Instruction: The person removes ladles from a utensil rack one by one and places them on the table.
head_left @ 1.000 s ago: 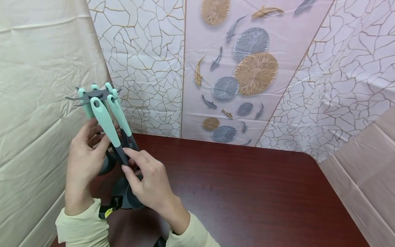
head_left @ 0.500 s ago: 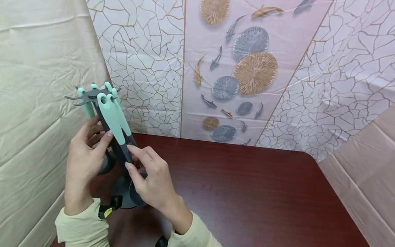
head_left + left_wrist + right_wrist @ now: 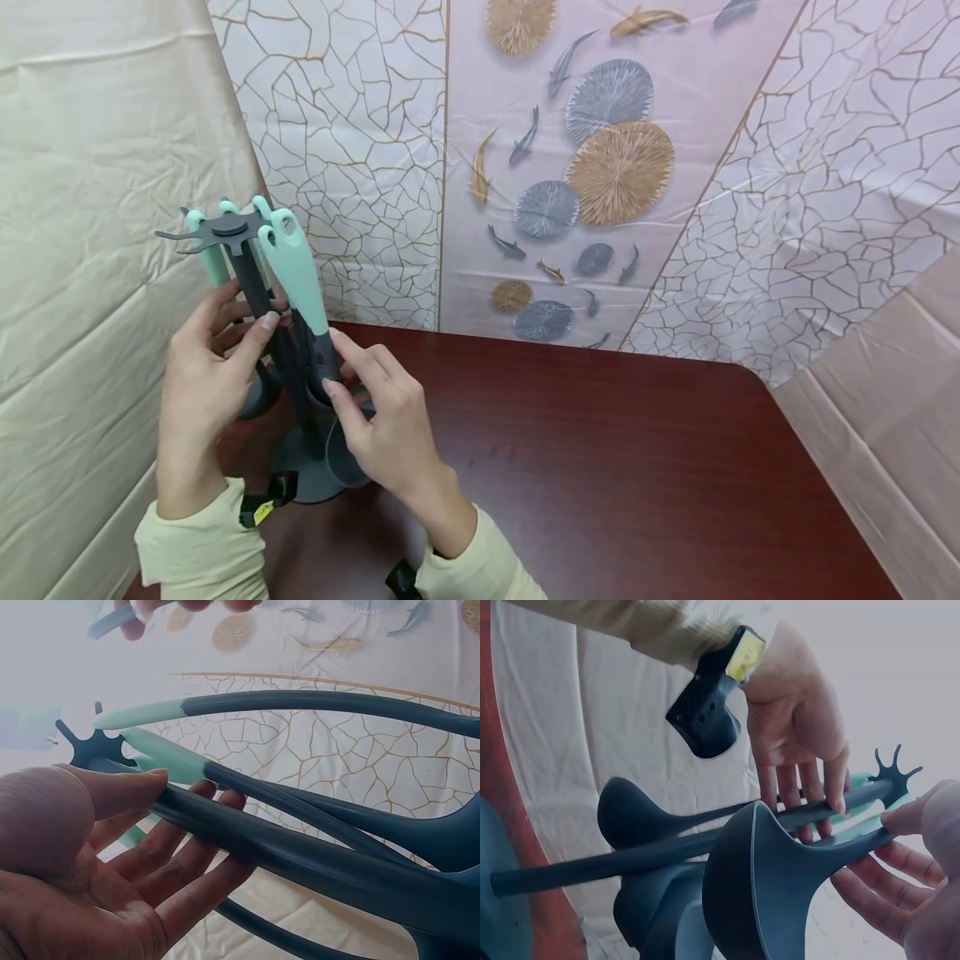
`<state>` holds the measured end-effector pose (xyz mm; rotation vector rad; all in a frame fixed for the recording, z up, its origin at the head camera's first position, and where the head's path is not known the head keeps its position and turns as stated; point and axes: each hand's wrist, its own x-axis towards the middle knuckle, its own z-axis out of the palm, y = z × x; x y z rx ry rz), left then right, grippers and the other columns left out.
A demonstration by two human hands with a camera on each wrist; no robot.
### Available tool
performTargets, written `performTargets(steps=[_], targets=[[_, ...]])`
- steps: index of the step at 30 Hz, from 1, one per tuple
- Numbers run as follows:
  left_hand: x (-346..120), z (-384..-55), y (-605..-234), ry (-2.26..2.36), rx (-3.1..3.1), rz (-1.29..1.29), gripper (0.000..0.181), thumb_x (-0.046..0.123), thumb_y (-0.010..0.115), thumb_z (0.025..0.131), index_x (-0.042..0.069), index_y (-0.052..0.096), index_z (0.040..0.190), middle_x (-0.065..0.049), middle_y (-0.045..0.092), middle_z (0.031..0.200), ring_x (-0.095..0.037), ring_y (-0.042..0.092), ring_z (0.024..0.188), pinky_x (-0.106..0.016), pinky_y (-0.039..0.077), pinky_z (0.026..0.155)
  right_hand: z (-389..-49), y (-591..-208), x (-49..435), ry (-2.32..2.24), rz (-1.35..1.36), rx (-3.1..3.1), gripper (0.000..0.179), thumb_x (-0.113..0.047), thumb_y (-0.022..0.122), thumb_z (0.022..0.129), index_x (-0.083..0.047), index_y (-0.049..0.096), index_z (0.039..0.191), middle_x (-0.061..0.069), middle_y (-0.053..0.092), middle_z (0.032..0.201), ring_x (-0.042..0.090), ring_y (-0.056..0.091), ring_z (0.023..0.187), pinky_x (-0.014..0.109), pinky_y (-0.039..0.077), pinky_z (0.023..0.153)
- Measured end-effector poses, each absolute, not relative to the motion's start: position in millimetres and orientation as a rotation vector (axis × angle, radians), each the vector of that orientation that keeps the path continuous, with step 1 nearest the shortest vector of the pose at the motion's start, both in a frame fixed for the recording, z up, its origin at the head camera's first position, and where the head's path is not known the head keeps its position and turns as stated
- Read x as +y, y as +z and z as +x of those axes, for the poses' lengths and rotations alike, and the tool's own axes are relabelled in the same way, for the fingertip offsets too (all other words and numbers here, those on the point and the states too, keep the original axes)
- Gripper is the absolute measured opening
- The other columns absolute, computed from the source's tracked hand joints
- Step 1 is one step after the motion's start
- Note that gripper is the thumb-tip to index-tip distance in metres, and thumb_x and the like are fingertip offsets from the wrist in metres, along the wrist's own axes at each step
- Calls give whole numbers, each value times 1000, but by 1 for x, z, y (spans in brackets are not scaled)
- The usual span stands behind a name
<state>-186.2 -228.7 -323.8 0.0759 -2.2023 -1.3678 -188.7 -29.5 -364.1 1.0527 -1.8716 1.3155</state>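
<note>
A dark grey utensil stand [image 3: 251,279] with a hooked top stands at the left of the table in the head view. My left hand [image 3: 206,383] holds its pole, thumb on one side and fingers on the other, as the left wrist view shows. My right hand [image 3: 390,417] pinches the dark neck of a ladle [image 3: 303,283] with a mint-green handle. Its deep bowl [image 3: 742,877] hangs in front of the pole in the right wrist view. In the head view, the ladle's holed handle end overlaps another mint handle near the hooks; whether it sits on one is unclear.
Several other mint-handled utensils hang from the stand, including one with a rounded dark head [image 3: 634,814]. The stand's round base [image 3: 300,479] rests on the dark red table [image 3: 600,467]. A pale cloth [image 3: 90,250] rises close on the left.
My right hand has shifted right with the ladle, carrying its handle end from in front of the pole to the stand's right side. My left hand has stayed on the pole.
</note>
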Motion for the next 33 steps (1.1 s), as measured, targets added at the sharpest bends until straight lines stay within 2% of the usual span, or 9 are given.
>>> performTargets(steps=[8, 16, 19, 25, 29, 33], targets=[[-226, -188, -326, -1409, -2186, 45, 52, 28, 66, 106, 27, 53, 156, -5, 69, 128, -1, 68, 104, -16, 53, 75, -194, -363, -15, 1315, 975, -1880, 51, -3, 71, 100, -7, 58, 150, 8, 62, 99, 14, 64, 87, 14, 57, 77], [-224, -189, -323, -1420, -2182, 37, 51, 29, 65, 107, 28, 53, 157, -3, 69, 127, -2, 67, 105, -18, 54, 75, -196, -360, -7, 1340, 961, -1872, 50, -3, 71, 100, -6, 59, 149, 9, 63, 100, 15, 66, 87, 17, 59, 74], [-223, -188, -322, -1387, -2177, 55, 51, 30, 65, 107, 29, 53, 156, -2, 69, 124, -4, 68, 107, -16, 53, 78, -196, -359, -5, 1333, 979, -1882, 50, -3, 71, 100, -6, 59, 149, 10, 63, 99, 15, 66, 85, 16, 59, 73], [-221, -186, -319, -1328, -2175, 91, 49, 30, 66, 106, 33, 56, 154, -1, 70, 120, -18, 72, 112, -15, 51, 81, -197, -360, -1, 1278, 1008, -1923, 50, -3, 72, 100, -6, 60, 149, 9, 62, 98, 11, 63, 77, 16, 57, 71], [-223, -186, -320, -1329, -2171, 75, 49, 30, 66, 106, 32, 56, 154, 0, 70, 118, -10, 71, 107, -13, 51, 81, -199, -361, 6, 1209, 1037, -1950, 51, -3, 73, 99, -6, 60, 148, 7, 61, 99, 9, 60, 75, 16, 54, 70], [-225, -186, -322, -1339, -2171, 65, 49, 30, 66, 106, 30, 56, 154, 0, 69, 118, -1, 68, 103, -12, 52, 81, -201, -362, 16, 1145, 1060, -1977, 51, -4, 73, 99, -8, 61, 149, 6, 62, 100, 9, 58, 76, 21, 54, 67]])
